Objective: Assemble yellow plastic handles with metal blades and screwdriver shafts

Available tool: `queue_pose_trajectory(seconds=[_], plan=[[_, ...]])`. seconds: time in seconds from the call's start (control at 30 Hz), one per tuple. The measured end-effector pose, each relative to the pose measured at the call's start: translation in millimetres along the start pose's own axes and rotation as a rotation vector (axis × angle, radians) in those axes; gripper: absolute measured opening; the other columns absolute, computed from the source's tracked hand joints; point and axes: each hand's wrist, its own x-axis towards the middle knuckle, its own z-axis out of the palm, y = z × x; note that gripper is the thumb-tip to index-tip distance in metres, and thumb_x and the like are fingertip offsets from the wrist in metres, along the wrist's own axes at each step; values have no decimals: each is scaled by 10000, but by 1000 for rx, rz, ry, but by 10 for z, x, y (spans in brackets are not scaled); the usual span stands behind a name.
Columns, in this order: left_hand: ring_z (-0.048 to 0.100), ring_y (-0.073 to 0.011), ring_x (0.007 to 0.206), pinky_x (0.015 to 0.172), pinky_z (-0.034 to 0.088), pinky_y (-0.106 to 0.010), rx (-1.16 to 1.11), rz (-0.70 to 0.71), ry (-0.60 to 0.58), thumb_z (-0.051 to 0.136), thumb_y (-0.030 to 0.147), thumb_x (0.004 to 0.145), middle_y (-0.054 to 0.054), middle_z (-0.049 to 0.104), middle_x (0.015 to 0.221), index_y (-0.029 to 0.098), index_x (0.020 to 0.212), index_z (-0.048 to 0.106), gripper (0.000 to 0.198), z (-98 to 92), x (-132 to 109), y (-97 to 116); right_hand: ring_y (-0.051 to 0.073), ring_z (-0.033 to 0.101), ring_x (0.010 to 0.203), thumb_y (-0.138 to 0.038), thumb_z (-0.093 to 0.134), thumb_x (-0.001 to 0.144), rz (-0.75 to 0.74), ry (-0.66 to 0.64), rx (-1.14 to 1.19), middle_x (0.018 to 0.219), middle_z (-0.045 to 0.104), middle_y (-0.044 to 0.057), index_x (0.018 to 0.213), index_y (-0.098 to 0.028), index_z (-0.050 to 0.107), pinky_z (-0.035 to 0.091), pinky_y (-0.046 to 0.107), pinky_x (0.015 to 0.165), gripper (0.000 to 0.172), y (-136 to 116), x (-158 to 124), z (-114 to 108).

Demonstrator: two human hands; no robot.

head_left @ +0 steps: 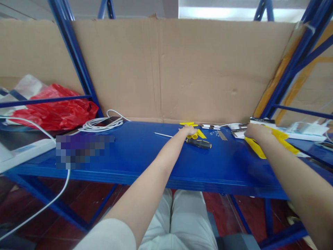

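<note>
Toward the back of the blue table, my left hand [189,130] is closed on a yellow plastic part [194,136] with rounded ends, partly covered by the fingers. Another flat yellow piece [201,133] lies just to its right. Below that hand is a screwdriver with a black and yellow handle [199,143]; its long shaft points left. On the right, my right hand [256,132] is closed over yellow curved parts [256,147], and the fingertips are hidden. More yellow parts [283,137] show beyond the right wrist.
Small white bits and a flat metal strip [222,135] lie between the hands. White packets [239,132] and a power strip [303,133] are at right. A coiled white cable [101,124], red plastic bag [58,109] and blurred purple object [80,146] are left. Cardboard [197,73] stands behind.
</note>
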Motion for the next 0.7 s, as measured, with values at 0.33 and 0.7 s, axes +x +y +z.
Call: queue_pose_trajectory(seconds=[0.33, 0.7], plan=[[288, -407, 1461, 1181, 147, -560, -167, -43, 139, 616, 470, 841, -197, 292, 1596, 155, 1395, 547, 641, -71, -230, 20, 292, 679, 885, -150, 629, 813, -80, -69, 39, 876, 685, 219, 760, -98, 686, 468, 321, 685, 94, 292, 137, 404], [303, -273, 1478, 1186, 241, -331, -356, 207, 273, 623, 317, 862, -203, 394, 1545, 86, 1419, 492, 616, -583, -629, -148, 136, 481, 484, -87, 515, 869, 254, -178, 1191, 583, 554, 75, 651, -172, 542, 393, 288, 524, 235, 415, -37, 94]])
